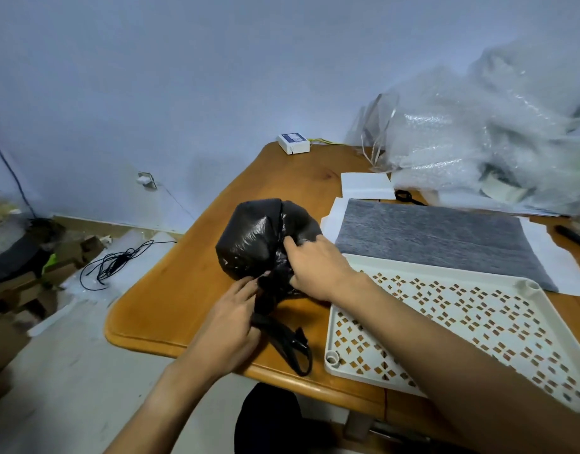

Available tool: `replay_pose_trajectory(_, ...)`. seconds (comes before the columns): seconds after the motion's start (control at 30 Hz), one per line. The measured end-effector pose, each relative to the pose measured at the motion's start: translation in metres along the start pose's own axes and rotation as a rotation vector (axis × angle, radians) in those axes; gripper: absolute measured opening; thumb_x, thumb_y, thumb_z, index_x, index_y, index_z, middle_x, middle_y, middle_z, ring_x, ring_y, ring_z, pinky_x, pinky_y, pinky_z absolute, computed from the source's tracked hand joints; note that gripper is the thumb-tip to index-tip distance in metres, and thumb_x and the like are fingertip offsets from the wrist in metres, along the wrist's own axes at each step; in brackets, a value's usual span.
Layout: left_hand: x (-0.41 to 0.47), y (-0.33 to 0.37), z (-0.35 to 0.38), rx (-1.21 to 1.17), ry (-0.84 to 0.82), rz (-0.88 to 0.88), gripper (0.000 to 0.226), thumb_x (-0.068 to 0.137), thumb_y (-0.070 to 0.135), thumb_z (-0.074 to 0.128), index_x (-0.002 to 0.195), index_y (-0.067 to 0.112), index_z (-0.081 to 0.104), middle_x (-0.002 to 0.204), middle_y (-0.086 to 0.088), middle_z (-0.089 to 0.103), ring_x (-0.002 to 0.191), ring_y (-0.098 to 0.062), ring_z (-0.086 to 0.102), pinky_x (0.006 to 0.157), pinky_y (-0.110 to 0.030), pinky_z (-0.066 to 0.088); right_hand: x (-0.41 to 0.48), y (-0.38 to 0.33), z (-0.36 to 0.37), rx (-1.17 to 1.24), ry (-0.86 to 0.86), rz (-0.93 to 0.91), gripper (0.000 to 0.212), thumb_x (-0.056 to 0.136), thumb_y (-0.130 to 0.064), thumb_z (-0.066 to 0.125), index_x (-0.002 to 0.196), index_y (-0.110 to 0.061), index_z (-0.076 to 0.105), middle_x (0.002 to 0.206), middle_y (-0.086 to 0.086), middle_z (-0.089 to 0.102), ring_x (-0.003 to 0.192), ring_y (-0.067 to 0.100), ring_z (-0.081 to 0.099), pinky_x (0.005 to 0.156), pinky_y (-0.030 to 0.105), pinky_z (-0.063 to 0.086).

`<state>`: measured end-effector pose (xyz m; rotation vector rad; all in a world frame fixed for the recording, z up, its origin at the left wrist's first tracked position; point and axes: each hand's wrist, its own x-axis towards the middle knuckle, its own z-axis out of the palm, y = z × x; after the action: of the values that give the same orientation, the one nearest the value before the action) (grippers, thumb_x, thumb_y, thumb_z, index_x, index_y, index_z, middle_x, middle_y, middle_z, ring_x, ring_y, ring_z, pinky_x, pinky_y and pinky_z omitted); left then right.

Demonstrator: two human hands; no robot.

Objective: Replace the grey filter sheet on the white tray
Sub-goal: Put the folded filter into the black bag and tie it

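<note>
Our left hand point(231, 317) pinched the twisted neck of the bulging black plastic bag point(260, 239), and our right hand's fingers point(290, 245) clutched its gathered top; knotting it tight seemed wise. Rightward, the perforated white plastic tray point(445, 326) lay bare, the grey felt filter sheet point(445, 235) behind it on the wooden worktop point(183, 290).

Black bag point(262, 237), bubble wrap point(478, 139) (wooden table point(183, 290))
</note>
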<state>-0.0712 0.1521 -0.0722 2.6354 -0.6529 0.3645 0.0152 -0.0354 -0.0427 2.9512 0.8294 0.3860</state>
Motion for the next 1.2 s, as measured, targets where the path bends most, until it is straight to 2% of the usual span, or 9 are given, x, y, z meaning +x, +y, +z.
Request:
replay_pose_trajectory(0.13, 0.031, -0.022, 0.002, 0.019, -0.273, -0.188, 0.079, 0.077, 0.017, 0.035, 0.156, 0.016, 0.037, 0.170, 0.002, 0.017, 0.157, -0.024, 0.013, 0.128, -0.036, 0.013, 0.021, 0.011, 0.010, 0.056, -0.076, -0.059, 0.057, 0.089, -0.058, 0.054, 0.122, -0.012, 0.043, 0.103, 0.011, 0.067, 0.093, 0.035, 0.063, 0.084, 0.045, 0.041)
replay_pose_trajectory(0.3, 0.076, -0.054, 0.020, 0.089, -0.271, -0.209, 0.055, 0.089, 0.017, 0.043, 0.144, 0.012, 0.046, 0.170, -0.006, 0.018, 0.157, -0.029, 0.014, 0.124, -0.046, 0.023, 0.054, 0.020, 0.027, -0.017, -0.126, -0.001, 0.056, 0.099, -0.048, 0.047, 0.139, -0.011, 0.042, 0.130, 0.016, 0.055, 0.117, 0.036, 0.053, 0.095, 0.047, 0.041)
replay_pose_trajectory(0.47, 0.117, -0.072, 0.032, 0.069, -0.216, -0.230, 0.058, 0.088, 0.031, 0.041, 0.143, 0.011, 0.045, 0.169, -0.008, 0.022, 0.156, -0.030, 0.016, 0.126, -0.042, 0.017, 0.081, 0.022, 0.039, -0.034, -0.124, 0.123, 0.042, 0.104, -0.030, 0.038, 0.137, -0.007, 0.047, 0.134, 0.018, 0.048, 0.121, 0.037, 0.047, 0.094, 0.047, 0.042)
replay_pose_trajectory(0.63, 0.130, -0.078, 0.036, 0.041, -0.081, -0.295, 0.045, 0.099, 0.041, 0.050, 0.136, 0.014, 0.048, 0.171, -0.006, 0.013, 0.157, -0.027, 0.011, 0.126, -0.040, 0.018, 0.094, 0.041, 0.052, 0.119, -0.149, 0.176, 0.050, 0.105, -0.038, 0.036, 0.150, -0.017, 0.035, 0.136, 0.015, 0.037, 0.126, 0.035, 0.038, 0.098, 0.048, 0.043)
replay_pose_trajectory(0.8, 0.107, -0.065, 0.031, -0.026, 0.014, -0.245, 0.034, 0.097, 0.026, 0.060, 0.130, 0.021, 0.059, 0.167, -0.003, 0.028, 0.151, -0.024, 0.031, 0.118, -0.033, 0.028, 0.105, 0.055, 0.052, 0.213, -0.200, 0.215, 0.055, 0.102, -0.040, 0.044, 0.153, -0.024, 0.032, 0.138, 0.011, 0.034, 0.131, 0.031, 0.033, 0.108, 0.048, 0.040)
replay_pose_trajectory(0.9, 0.077, -0.061, 0.025, -0.085, -0.017, -0.185, 0.046, 0.090, 0.010, 0.061, 0.133, 0.027, 0.062, 0.166, 0.003, 0.029, 0.150, -0.020, 0.032, 0.119, -0.033, 0.029, 0.110, 0.053, 0.053, 0.209, -0.210, 0.240, 0.054, 0.100, -0.036, 0.043, 0.152, -0.023, 0.033, 0.140, 0.012, 0.033, 0.131, 0.031, 0.031, 0.107, 0.047, 0.039)
replay_pose_trajectory(1.03, 0.047, -0.067, 0.017, -0.118, -0.003, -0.172, 0.041, 0.082, 0.033, 0.079, 0.122, 0.036, 0.072, 0.156, 0.010, 0.045, 0.142, -0.014, 0.045, 0.116, -0.034, 0.037, 0.113, 0.048, 0.054, 0.186, -0.206, 0.283, 0.052, 0.098, -0.034, 0.041, 0.148, -0.020, 0.037, 0.137, 0.013, 0.034, 0.129, 0.032, 0.031, 0.104, 0.048, 0.039)
replay_pose_trajectory(1.1, 0.048, -0.068, 0.013, -0.200, 0.056, -0.274, 0.019, 0.092, 0.035, 0.070, 0.109, 0.036, 0.078, 0.149, 0.016, 0.052, 0.137, -0.009, 0.048, 0.115, -0.032, 0.038, 0.113, 0.044, 0.053, 0.175, -0.208, 0.301, 0.051, 0.098, -0.034, 0.039, 0.147, -0.020, 0.037, 0.137, 0.013, 0.034, 0.128, 0.032, 0.031, 0.104, 0.049, 0.039)
replay_pose_trajectory(1.2, 0.054, -0.060, 0.006, -0.350, 0.106, -0.376, 0.048, 0.093, 0.045, 0.035, 0.084, 0.034, 0.081, 0.128, 0.031, 0.061, 0.120, 0.008, 0.053, 0.102, -0.015, 0.035, 0.113, 0.041, 0.051, 0.183, -0.240, 0.328, 0.054, 0.097, -0.035, 0.038, 0.149, -0.020, 0.035, 0.137, 0.014, 0.032, 0.128, 0.033, 0.030, 0.106, 0.049, 0.036)
